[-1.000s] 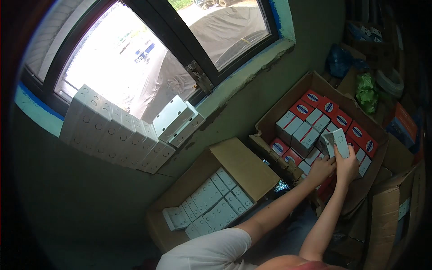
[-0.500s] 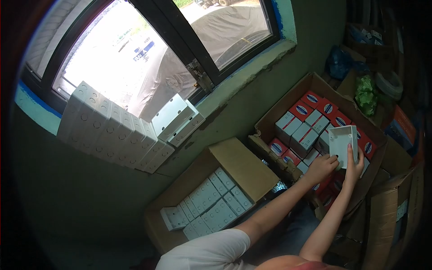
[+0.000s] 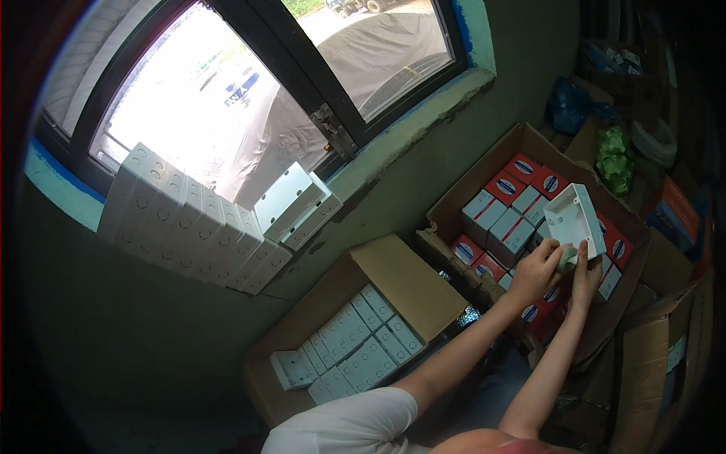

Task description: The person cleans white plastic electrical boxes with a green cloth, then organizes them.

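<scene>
My right hand (image 3: 585,278) grips a white plastic electrical back box (image 3: 569,227) by its lower side, with the open face turned up toward me. Close beside it, my left hand (image 3: 535,274) has its fingers closed on a small pale green cloth-like piece (image 3: 566,259), pressed near the box's lower edge. What exactly that piece is cannot be made out. Both hands are above a large carton (image 3: 442,240) holding several red-and-white small boxes (image 3: 508,227).
An open carton (image 3: 412,284) to the left holds stacked white back boxes (image 3: 355,333). More back boxes (image 3: 181,219) are lined up along the windowsill (image 3: 408,125). At the right lie a green plastic bag (image 3: 614,160), a blue bag (image 3: 569,102) and cardboard flaps (image 3: 643,371).
The white back box has tilted and shifted slightly up and left in my right hand. My left hand has moved a little left and up, and the pale green piece shows more clearly.
</scene>
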`<action>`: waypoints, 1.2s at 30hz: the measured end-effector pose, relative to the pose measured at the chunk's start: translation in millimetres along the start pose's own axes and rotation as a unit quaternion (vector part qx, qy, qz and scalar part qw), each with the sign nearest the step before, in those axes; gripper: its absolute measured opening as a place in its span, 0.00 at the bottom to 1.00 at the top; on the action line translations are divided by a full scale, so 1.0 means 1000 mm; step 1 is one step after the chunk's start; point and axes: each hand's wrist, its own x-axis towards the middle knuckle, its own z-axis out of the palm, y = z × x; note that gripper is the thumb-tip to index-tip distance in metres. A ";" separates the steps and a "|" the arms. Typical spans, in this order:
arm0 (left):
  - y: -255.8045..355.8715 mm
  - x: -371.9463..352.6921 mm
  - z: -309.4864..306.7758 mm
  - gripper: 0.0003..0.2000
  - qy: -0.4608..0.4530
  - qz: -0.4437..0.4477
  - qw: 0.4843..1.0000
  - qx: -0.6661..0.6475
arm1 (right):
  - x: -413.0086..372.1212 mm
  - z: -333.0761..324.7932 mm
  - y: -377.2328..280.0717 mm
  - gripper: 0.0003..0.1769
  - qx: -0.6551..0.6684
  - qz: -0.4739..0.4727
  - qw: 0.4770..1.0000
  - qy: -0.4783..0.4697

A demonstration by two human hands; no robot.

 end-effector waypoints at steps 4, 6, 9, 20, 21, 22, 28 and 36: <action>-0.005 0.000 0.005 0.22 0.052 -0.062 0.997 0.019 | -0.001 -0.006 -0.004 0.34 0.011 -0.020 1.000 0.005; -0.013 -0.003 0.010 0.22 0.029 -0.011 0.998 0.051 | -0.004 -0.005 -0.008 0.33 0.019 -0.026 0.999 0.000; -0.013 -0.007 0.011 0.23 -0.083 0.036 0.995 0.038 | -0.004 -0.006 -0.006 0.32 -0.046 -0.044 0.998 0.008; -0.026 -0.003 0.003 0.19 -0.056 0.056 0.993 0.087 | -0.003 -0.016 -0.007 0.31 0.018 -0.035 0.999 0.030; -0.026 -0.004 0.004 0.17 -0.036 0.052 0.994 0.084 | -0.004 -0.013 -0.007 0.31 0.004 -0.044 0.999 0.031; -0.025 -0.005 0.004 0.16 -0.018 0.048 0.996 0.080 | -0.005 -0.010 -0.009 0.32 -0.010 -0.053 0.998 0.032; -0.008 -0.011 0.017 0.15 -0.084 0.075 0.993 -0.033 | -0.004 -0.009 -0.015 0.28 -0.072 -0.067 0.992 0.080; -0.024 -0.010 0.010 0.16 -0.016 0.036 0.994 0.097 | -0.015 0.000 -0.029 0.29 -0.140 -0.111 0.982 0.068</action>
